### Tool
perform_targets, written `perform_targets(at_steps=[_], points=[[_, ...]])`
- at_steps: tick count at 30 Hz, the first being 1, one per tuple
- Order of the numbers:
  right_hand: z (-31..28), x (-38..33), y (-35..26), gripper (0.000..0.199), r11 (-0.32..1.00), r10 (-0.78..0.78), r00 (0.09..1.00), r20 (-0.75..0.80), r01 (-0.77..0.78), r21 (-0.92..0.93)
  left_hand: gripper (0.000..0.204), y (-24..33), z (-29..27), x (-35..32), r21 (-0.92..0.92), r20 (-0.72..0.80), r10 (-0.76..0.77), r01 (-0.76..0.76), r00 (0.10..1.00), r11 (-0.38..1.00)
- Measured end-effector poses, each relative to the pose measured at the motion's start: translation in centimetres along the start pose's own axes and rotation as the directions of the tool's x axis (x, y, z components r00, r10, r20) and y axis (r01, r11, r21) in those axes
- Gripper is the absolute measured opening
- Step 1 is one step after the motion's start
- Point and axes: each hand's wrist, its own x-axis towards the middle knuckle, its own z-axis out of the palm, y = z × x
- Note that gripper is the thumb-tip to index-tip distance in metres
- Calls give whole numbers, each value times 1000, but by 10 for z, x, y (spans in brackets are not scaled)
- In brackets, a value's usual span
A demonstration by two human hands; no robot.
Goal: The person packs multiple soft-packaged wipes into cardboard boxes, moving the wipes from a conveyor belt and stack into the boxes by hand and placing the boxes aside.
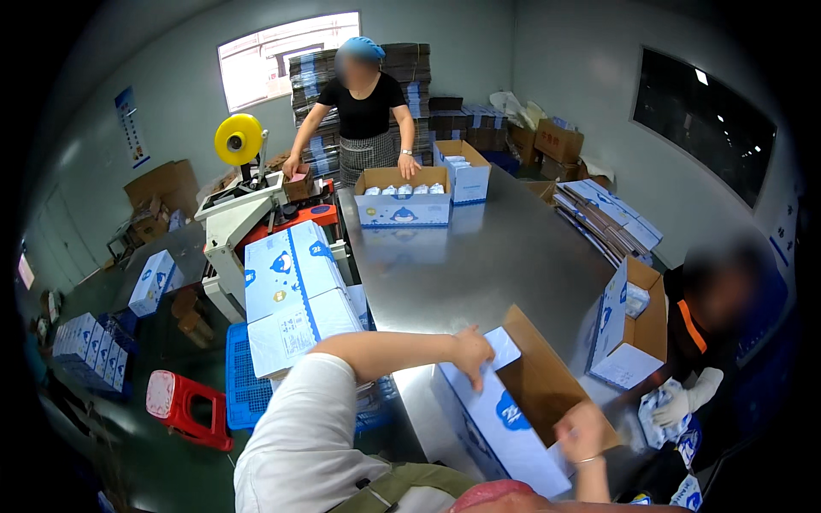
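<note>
On the steel table right in front of me stands an open blue-and-white cardboard box (pixel 484 429) with a printed dolphin and bare brown inner walls. My left hand (pixel 473 356) grips its far left corner, thumb and fingers closed on the upright cardboard flap. At the box's near right side, my right hand (pixel 583 433) has its fingers curled at the edge; a bracelet circles that wrist. No contents show inside the part of the box I can see. To the left lies a stack of flattened cartons (pixel 291 291), beside my left forearm.
Across the steel table (pixel 410 291), a person in a blue cap stands behind a box of white packs (pixel 402 205). A seated person with a gloved hand holds a pack (pixel 663 415) beside another open box (pixel 629 333). A tape machine (pixel 244 197) and red stool (pixel 184 410) are left.
</note>
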Motion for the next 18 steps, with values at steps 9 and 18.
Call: perform_targets(at_steps=[9,18], points=[[46,-74,-23,78,852,346,888,304,-161,-498,98,4,124,37,-680,-731,-637,-180,246,711],[5,-159,-36,72,830,506,860,65,-466,-306,83,106,231,90,-874,-181,90,-118,979,-470]])
